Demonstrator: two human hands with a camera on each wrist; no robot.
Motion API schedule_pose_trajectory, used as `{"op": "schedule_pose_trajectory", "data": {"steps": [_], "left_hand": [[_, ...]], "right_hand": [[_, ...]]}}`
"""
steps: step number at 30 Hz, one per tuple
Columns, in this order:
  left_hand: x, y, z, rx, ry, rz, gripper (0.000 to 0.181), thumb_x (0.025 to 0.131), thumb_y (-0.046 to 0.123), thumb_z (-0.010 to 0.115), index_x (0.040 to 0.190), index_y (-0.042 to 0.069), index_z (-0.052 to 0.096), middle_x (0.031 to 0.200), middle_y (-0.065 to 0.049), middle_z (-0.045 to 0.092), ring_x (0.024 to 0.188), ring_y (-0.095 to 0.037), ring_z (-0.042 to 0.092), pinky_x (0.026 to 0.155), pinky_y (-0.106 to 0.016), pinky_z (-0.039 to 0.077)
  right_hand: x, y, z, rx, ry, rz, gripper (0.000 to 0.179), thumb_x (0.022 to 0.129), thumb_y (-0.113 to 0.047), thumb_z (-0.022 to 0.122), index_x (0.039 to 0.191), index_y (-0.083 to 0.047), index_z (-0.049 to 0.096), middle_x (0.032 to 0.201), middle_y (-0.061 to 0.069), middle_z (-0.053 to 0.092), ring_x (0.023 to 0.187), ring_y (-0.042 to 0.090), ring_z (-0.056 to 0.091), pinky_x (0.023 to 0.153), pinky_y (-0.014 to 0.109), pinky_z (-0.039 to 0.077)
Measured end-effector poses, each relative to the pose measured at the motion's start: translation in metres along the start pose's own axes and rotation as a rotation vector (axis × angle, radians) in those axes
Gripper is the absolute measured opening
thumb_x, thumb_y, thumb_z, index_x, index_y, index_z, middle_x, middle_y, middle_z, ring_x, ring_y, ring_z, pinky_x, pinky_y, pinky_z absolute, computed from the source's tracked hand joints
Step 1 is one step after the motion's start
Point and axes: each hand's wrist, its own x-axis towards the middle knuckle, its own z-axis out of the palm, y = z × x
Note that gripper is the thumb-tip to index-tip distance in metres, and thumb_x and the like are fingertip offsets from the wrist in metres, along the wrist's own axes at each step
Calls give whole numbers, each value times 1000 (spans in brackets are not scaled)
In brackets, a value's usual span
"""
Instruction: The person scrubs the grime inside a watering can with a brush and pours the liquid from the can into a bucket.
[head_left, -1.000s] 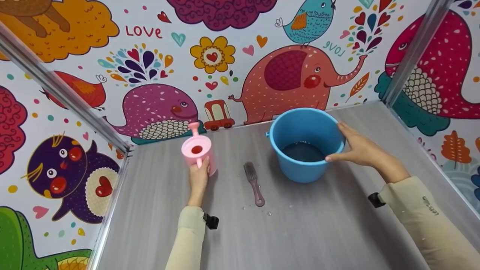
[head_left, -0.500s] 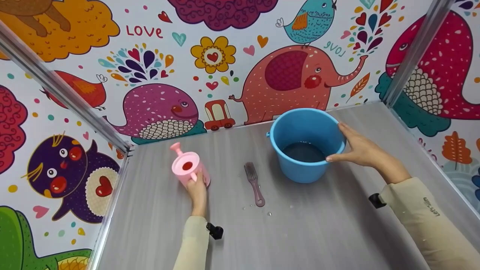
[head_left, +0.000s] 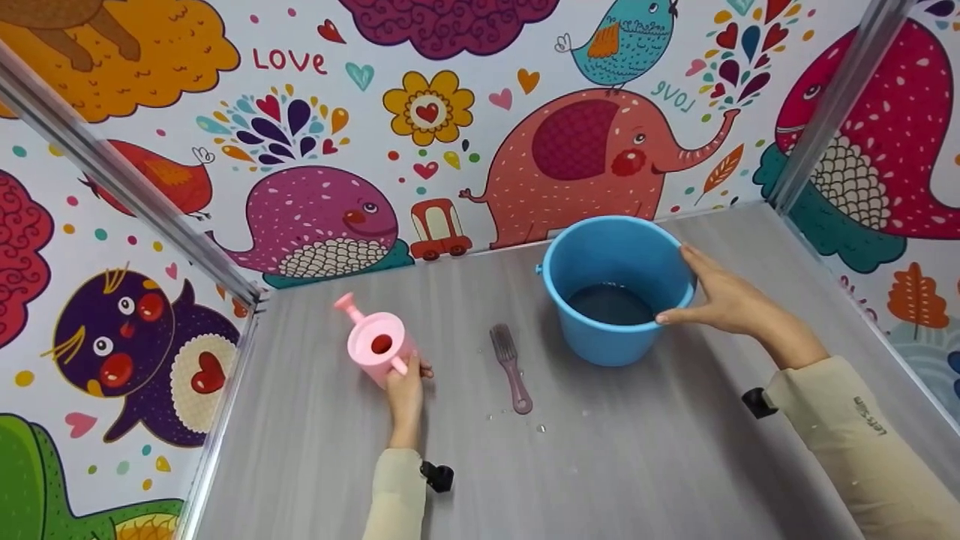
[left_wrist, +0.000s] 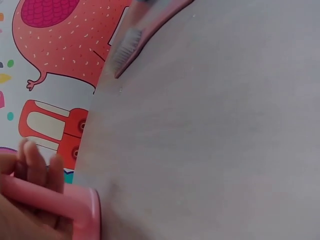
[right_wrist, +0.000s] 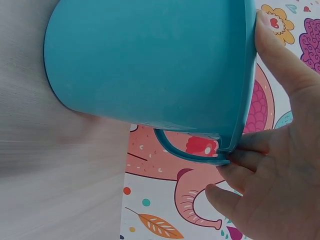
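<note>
In the head view, a pink toy watering can (head_left: 381, 349) with a red opening stands at the left, its spout pointing away to the upper left. My left hand (head_left: 406, 390) holds it by the handle, and the fingers (left_wrist: 36, 167) pass behind that handle in the left wrist view. On the right, my right hand (head_left: 724, 304) grips the rim of a blue bucket (head_left: 607, 341) with dark liquid at the bottom. Thumb (right_wrist: 275, 47) and fingers are spread along the rim, beside the bucket's handle (right_wrist: 182, 154). Between the two lies a mauve brush (head_left: 511, 371) with pale bristles.
Small water drops (head_left: 541, 428) dot the grey table (head_left: 600, 480) near the brush. Printed walls (head_left: 442, 45) close off the back and both sides, with metal posts (head_left: 135, 172) at the corners.
The watering can has come down and left toward me, its spout swinging leftward. My left hand has moved back with it, its fingers now farther off the can's side. The right hand stays on the bucket.
</note>
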Motion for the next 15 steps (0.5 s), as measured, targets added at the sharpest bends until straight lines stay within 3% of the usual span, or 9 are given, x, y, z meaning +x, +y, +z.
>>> {"op": "schedule_pose_trajectory", "data": {"steps": [5,10,12,15], "left_hand": [[-3,-8,-5,148,-9,39,22,97,12,60,89,-7,69,81,-14,73,76,-15,68,76,-26,48],[-13,-8,-13,269,-25,44,26,94,17,65,107,-5,66,104,-21,70,95,-28,64,85,-35,49],[-19,-3,-17,336,-36,69,31,92,18,66,113,-5,62,109,-22,68,99,-31,64,89,-42,50],[-27,8,-22,462,-28,157,36,88,20,69,112,-3,57,109,-23,65,100,-35,63,91,-49,48]], "right_hand": [[0,1,0,6,1,-12,127,74,-62,77,159,-5,1,165,25,4,146,57,13,102,75,29],[-2,4,-1,3,-10,-25,126,76,-60,77,158,-4,0,165,26,3,146,57,13,103,75,30],[-2,4,-3,-8,-7,-31,126,76,-60,77,158,-3,1,164,26,3,146,58,13,102,75,30],[-2,2,-7,-24,3,-32,125,76,-59,77,158,-4,1,164,26,4,146,58,13,101,75,30]]}}
